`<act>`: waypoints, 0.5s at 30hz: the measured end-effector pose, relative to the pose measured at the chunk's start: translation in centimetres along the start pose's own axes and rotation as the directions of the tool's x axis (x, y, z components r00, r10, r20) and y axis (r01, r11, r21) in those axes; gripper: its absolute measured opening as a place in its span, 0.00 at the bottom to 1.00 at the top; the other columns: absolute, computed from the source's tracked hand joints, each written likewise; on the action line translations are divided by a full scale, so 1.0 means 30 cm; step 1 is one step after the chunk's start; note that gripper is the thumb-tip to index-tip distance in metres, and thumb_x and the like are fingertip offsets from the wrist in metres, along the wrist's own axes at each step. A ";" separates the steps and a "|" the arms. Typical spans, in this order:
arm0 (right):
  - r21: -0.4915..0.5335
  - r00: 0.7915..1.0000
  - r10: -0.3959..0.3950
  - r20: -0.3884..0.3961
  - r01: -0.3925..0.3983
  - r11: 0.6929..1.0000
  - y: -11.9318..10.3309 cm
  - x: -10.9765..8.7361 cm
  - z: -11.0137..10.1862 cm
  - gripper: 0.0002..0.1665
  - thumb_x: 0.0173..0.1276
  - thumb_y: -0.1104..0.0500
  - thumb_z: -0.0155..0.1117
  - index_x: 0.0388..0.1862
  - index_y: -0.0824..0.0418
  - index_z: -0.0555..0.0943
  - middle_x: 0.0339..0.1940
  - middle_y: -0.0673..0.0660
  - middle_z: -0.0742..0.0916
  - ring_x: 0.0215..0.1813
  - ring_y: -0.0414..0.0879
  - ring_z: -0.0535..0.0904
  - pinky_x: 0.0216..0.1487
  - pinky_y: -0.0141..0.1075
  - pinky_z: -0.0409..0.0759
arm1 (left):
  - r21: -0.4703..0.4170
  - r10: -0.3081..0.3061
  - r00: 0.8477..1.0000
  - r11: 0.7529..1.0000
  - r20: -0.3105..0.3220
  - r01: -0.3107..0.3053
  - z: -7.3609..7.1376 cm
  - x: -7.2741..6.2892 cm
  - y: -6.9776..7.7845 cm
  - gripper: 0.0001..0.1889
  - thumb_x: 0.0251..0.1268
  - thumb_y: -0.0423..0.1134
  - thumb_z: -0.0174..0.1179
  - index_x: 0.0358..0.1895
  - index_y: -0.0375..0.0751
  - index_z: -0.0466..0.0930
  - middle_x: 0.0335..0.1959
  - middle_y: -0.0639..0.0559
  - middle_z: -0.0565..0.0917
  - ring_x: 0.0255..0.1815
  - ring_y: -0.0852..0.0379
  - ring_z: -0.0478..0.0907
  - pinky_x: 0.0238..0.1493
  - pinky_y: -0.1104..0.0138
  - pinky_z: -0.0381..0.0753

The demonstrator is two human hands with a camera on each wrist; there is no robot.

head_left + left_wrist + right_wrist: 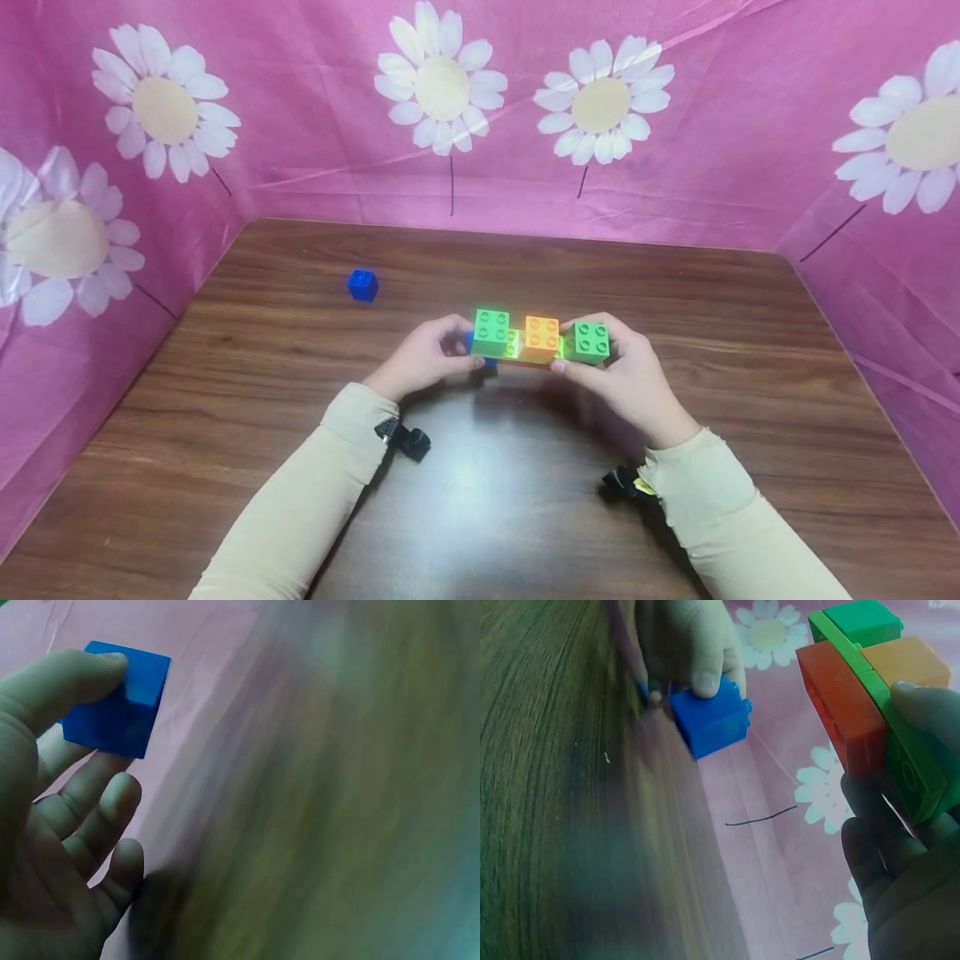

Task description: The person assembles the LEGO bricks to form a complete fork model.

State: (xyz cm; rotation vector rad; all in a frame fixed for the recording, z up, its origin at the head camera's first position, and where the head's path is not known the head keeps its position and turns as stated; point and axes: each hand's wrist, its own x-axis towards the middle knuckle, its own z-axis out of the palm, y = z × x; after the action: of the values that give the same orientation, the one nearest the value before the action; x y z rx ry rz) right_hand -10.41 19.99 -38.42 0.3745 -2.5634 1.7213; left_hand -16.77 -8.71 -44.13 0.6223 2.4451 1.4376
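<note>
My left hand (431, 354) pinches a blue toy brick (112, 724) between thumb and fingers. In the right wrist view that blue brick shows studs along one side and stands apart from the stacked bricks. My right hand (633, 379) grips a built stack: a long light-green brick (904, 742) with a red brick (847, 709) on its underside. An orange brick (542, 333) sits on top in the middle, and a green brick (491, 329) and another green brick (592, 342) stand on its ends. My right thumb presses near the orange brick.
Another blue brick (363, 286) lies on the brown wooden table (465, 500), toward the back left. A pink cloth (315, 108) with white daisies surrounds the table's back and sides. Black wrist gear (408, 440) hangs from the left sleeve.
</note>
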 end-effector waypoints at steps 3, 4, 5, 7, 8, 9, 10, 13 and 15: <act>0.000 1.000 -0.007 0.005 0.007 1.000 -0.004 -0.001 0.001 0.26 0.56 0.64 0.79 0.53 0.59 0.80 0.39 0.56 0.86 0.37 0.43 0.81 0.36 0.32 0.83 | 0.019 0.007 0.999 1.000 0.032 -0.008 0.029 0.006 0.014 0.22 0.56 0.40 0.74 0.55 0.48 0.81 0.48 0.57 0.84 0.54 0.55 0.79 0.60 0.54 0.76; 0.003 1.000 -0.007 0.007 0.007 1.000 -0.004 0.000 0.002 0.26 0.56 0.64 0.79 0.53 0.59 0.80 0.39 0.57 0.86 0.37 0.43 0.82 0.36 0.33 0.83 | 0.026 0.013 0.999 1.000 0.037 -0.014 0.038 0.008 0.018 0.23 0.56 0.40 0.74 0.56 0.49 0.81 0.51 0.58 0.84 0.57 0.55 0.78 0.63 0.53 0.73; 0.006 1.000 -0.007 0.008 0.007 1.000 -0.004 0.000 0.004 0.26 0.56 0.64 0.79 0.53 0.59 0.80 0.40 0.57 0.86 0.37 0.43 0.82 0.36 0.33 0.83 | 0.030 0.019 0.999 0.999 0.039 -0.020 0.046 0.009 0.021 0.24 0.55 0.40 0.74 0.57 0.49 0.81 0.53 0.58 0.84 0.60 0.55 0.77 0.66 0.53 0.71; 0.018 1.000 0.001 0.016 -0.001 1.000 -0.001 0.001 0.009 0.26 0.57 0.64 0.79 0.53 0.59 0.80 0.40 0.57 0.86 0.38 0.44 0.82 0.37 0.33 0.84 | 0.036 0.029 0.999 0.999 0.043 -0.030 0.062 0.010 0.026 0.27 0.54 0.39 0.75 0.59 0.49 0.80 0.55 0.57 0.84 0.62 0.55 0.77 0.67 0.53 0.71; 0.024 1.000 0.005 0.022 -0.005 1.000 0.002 0.002 0.013 0.26 0.57 0.64 0.79 0.53 0.59 0.80 0.40 0.57 0.86 0.38 0.44 0.82 0.37 0.33 0.84 | 0.038 0.031 0.998 0.999 0.046 -0.033 0.069 0.009 0.029 0.27 0.54 0.39 0.75 0.60 0.49 0.80 0.55 0.56 0.84 0.61 0.54 0.77 0.67 0.54 0.71; 0.030 0.999 0.009 0.031 -0.010 1.000 0.004 0.002 0.018 0.26 0.57 0.64 0.78 0.54 0.60 0.80 0.41 0.57 0.86 0.39 0.44 0.82 0.37 0.34 0.84 | 0.048 0.030 0.998 0.998 0.049 -0.033 0.077 0.008 0.030 0.27 0.54 0.39 0.75 0.60 0.48 0.80 0.55 0.55 0.85 0.60 0.55 0.78 0.65 0.55 0.73; 0.035 0.999 0.013 0.039 -0.014 0.999 0.005 0.003 0.019 0.26 0.57 0.63 0.78 0.54 0.60 0.80 0.41 0.58 0.86 0.39 0.44 0.82 0.38 0.34 0.84 | 0.045 0.039 0.998 0.998 0.057 -0.041 0.085 0.008 0.035 0.28 0.53 0.39 0.75 0.60 0.47 0.80 0.55 0.54 0.85 0.59 0.54 0.79 0.65 0.56 0.74; 0.044 0.998 0.017 0.063 -0.020 0.999 0.010 0.005 0.023 0.26 0.58 0.62 0.78 0.55 0.61 0.80 0.42 0.58 0.85 0.40 0.45 0.82 0.39 0.35 0.85 | 0.033 0.073 0.995 0.997 0.070 -0.075 0.108 0.010 0.046 0.29 0.53 0.38 0.76 0.61 0.44 0.80 0.56 0.51 0.85 0.58 0.54 0.80 0.63 0.58 0.75; 0.038 0.998 0.013 0.069 -0.016 0.999 0.012 0.007 0.021 0.26 0.58 0.62 0.78 0.55 0.62 0.80 0.43 0.58 0.85 0.41 0.46 0.83 0.40 0.35 0.85 | 0.000 0.102 0.992 0.995 0.076 -0.103 0.124 0.015 0.055 0.30 0.52 0.36 0.76 0.62 0.43 0.80 0.57 0.51 0.84 0.59 0.54 0.79 0.64 0.60 0.74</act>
State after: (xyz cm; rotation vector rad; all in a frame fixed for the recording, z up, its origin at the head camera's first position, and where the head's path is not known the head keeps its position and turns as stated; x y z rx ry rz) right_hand -10.63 19.50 -38.95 0.4249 -2.5898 1.7957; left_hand -15.25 -4.92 -44.50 0.7994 2.3899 1.4184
